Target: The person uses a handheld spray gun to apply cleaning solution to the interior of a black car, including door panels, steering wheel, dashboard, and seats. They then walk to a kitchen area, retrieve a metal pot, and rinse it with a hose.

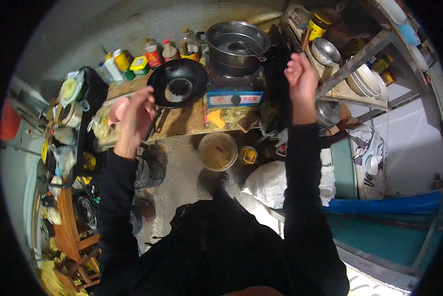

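My left hand (pixel 135 120) is raised, blurred, its fingers loosely spread. It overlaps a pink bowl (pixel 118 110) at the left of the worktop; no grip on the bowl shows. Just right of this hand is a black wok (pixel 178 83) with a little pale liquid inside. My right hand (pixel 302 76) is up at the right, fingers curled, close below a brown wooden handle (pixel 306 40); whether it touches the handle is unclear. Between the hands, a steel pot (pixel 238 44) with a ladle (pixel 256 54) inside stands on a gas stove (pixel 235 99).
Sauce bottles (pixel 153 53) line the wall behind the wok. A metal bowl (pixel 326 51) and stacked white bowls (pixel 367 82) stand on the right shelf. Below the worktop edge are a bucket (pixel 218 151), a yellow-capped container (pixel 249 155) and a white sack (pixel 267 183).
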The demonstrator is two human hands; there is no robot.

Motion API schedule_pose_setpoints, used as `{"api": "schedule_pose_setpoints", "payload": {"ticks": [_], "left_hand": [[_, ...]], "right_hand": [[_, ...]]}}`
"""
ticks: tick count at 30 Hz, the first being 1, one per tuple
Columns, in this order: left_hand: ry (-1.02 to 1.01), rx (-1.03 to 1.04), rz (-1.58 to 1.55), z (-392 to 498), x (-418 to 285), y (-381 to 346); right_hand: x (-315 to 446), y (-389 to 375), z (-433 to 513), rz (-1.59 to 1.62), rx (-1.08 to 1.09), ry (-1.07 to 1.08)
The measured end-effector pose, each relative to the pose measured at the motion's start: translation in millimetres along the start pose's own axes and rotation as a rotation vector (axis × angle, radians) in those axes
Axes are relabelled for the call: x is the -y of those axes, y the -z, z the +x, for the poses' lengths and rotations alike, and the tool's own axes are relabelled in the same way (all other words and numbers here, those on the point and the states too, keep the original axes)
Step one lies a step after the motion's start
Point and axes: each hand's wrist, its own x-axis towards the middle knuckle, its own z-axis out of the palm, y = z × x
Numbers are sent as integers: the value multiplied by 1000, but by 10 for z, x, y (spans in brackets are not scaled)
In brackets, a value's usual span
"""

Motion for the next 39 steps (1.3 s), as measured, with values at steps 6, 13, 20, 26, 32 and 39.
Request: {"api": "schedule_pose_setpoints", "payload": {"ticks": [6,13,20,26,32,39], "left_hand": [[337,-23,-164,595,673,-109],[612,43,-392,1369,1076,-49],[723,-30,-338,1466,1426,-90],[621,37,-171,1162,1378,-366],[584,201,138,1315,1321,-1194],[556,339,-10,1783,1311,-2263]], "right_hand": [[-997,870,517,-280,-236,-231],[-1748,1454,1188,-544,-301,-414],[-2393,1783,1895,-1013,-86,-305],[-2789,1949,2532,-1126,19,-244],[-2911,2013,2697,-1167,120,-245],[-2923,2122,2749,-1203,140,-233]]}}
